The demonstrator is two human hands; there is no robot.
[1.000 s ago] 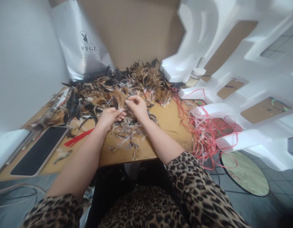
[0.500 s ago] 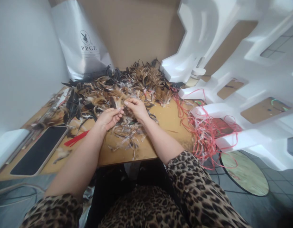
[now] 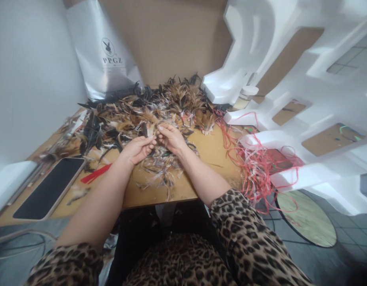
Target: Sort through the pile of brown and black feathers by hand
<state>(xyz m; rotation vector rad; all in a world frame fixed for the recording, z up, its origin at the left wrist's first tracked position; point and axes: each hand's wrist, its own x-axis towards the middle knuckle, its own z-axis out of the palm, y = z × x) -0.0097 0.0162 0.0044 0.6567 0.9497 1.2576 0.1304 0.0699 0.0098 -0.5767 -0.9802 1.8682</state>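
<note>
Between my two hands is a small brown and whitish feather [image 3: 149,130], blurred against the heap behind it. My left hand [image 3: 138,148] pinches its pale lower end between thumb and fingers. The thumb and forefinger of my right hand [image 3: 170,138] are closed at its right side; whether they grip the same feather or a piece of it, I cannot make out. Behind and under both hands spreads a pile of brown and black feathers [image 3: 123,115]. Pale feather scraps [image 3: 162,172] lie on the table just below my hands.
A phone [image 3: 50,188] and red strips [image 3: 96,174] lie at the left of the wooden table [image 3: 213,149]. A silver bag [image 3: 104,59] stands behind. Tangled red string [image 3: 257,171] hangs over white foam pieces [image 3: 314,178] at right. A lidded jar [image 3: 245,97] stands near the back.
My right hand has shifted slightly to the right and its fingers have curled in more. My left hand stays almost in place, still pinching the feather.
</note>
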